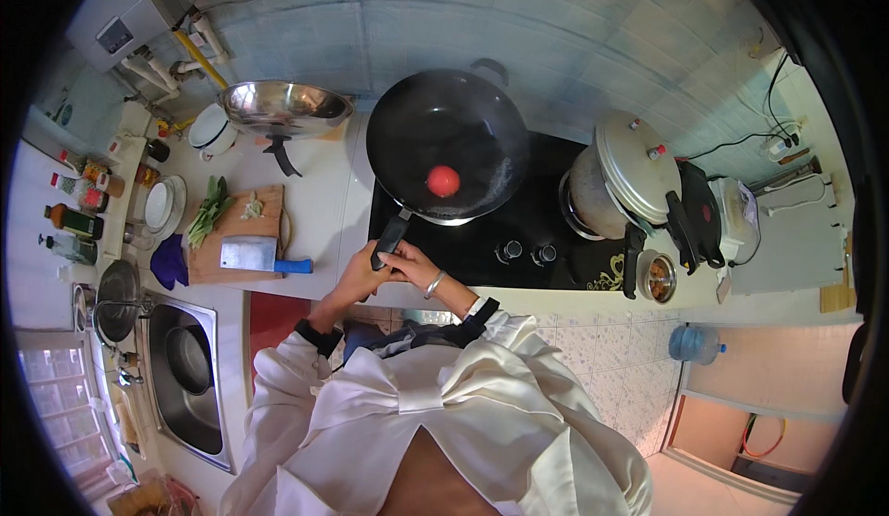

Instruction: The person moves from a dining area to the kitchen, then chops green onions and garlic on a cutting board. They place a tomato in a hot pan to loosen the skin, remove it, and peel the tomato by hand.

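Note:
A dark wok (pixel 444 127) is over the left side of the black glass hob (pixel 451 259), its long handle (pixel 392 237) pointing towards me. Inside it, low on the near side, lies one round red tomato (pixel 443 181) in what looks like a shallow layer of liquid, with faint steam above. My left hand (pixel 362 273) is wrapped around the end of the handle. From the other side my right hand (pixel 414 266), wearing a silver bangle, closes on the same handle end with its thumb on top. Whether the wok rests fully on the burner cannot be told.
A pressure cooker (pixel 604 183) stands on the hob's right, beside a metal bowl of food (pixel 657 277). On the left, a cutting board (pixel 236 224) holds a cleaver (pixel 257 255), leafy greens (pixel 210 212) and garlic pieces (pixel 251 206). A steel pan (pixel 288 108) and a sink (pixel 187 377) are also left.

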The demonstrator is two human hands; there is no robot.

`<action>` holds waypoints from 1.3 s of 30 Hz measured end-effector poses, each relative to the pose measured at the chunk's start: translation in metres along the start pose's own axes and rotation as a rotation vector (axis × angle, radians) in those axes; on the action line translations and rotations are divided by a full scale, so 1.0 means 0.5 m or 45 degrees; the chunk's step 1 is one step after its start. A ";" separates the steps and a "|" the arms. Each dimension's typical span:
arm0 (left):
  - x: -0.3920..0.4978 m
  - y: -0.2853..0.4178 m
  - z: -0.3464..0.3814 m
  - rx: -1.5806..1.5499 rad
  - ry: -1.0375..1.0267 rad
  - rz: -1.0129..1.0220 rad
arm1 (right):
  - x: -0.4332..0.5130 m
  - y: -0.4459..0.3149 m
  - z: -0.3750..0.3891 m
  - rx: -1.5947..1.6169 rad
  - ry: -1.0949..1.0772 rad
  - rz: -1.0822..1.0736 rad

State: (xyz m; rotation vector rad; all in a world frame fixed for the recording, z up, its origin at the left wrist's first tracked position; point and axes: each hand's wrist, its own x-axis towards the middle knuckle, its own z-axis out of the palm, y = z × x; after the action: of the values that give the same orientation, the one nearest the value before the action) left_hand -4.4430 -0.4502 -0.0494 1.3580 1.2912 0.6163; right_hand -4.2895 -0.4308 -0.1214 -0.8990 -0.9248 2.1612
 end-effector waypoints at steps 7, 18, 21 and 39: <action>0.012 -0.017 -0.010 -0.004 -0.008 0.023 | 0.002 -0.027 0.010 -0.203 0.069 0.051; 0.006 -0.013 -0.007 0.200 0.087 -0.063 | -0.107 -0.246 -0.044 -2.000 0.574 -0.805; 0.003 -0.005 -0.008 0.258 0.096 -0.111 | -0.074 -0.285 -0.093 -2.303 0.789 -0.820; 0.006 -0.012 -0.005 0.286 0.128 -0.104 | -0.004 -0.337 -0.186 -2.778 0.369 -0.414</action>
State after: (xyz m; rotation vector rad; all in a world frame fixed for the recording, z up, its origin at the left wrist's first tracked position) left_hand -4.4464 -0.4481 -0.0551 1.4623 1.5254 0.4997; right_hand -4.1721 -0.3032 -0.0379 -1.4919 -2.7978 -0.0826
